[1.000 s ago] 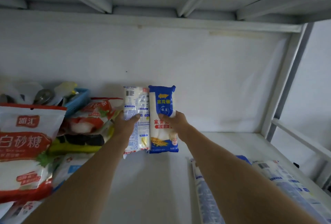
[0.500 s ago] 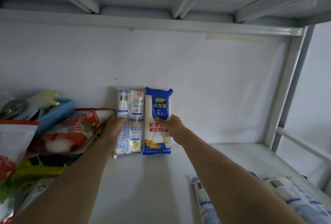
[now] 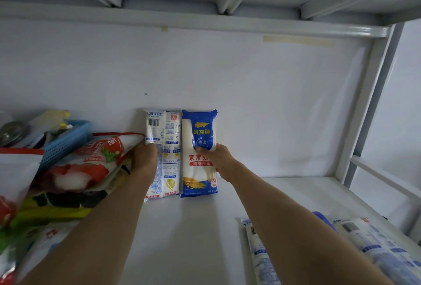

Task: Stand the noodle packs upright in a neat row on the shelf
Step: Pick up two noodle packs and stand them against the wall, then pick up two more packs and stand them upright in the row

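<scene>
Two noodle packs stand upright side by side against the shelf's back wall. The white pack, printed back outward, is on the left, and my left hand grips its left edge. Touching it on the right is the blue-and-white pack, held at mid-height by my right hand. More noodle packs lie flat on the shelf at the lower right: one white pack and another partly hidden behind my right forearm.
Red-and-white food bags are heaped at the left, touching the white pack's side. A blue basket sits behind them. The white shelf board stretches to the metal upright at the right. The upper shelf's underside hangs overhead.
Both hands have stayed on the two upright packs, pressed against the back wall. My view has shifted so the left heap of bags sits lower and further left.
</scene>
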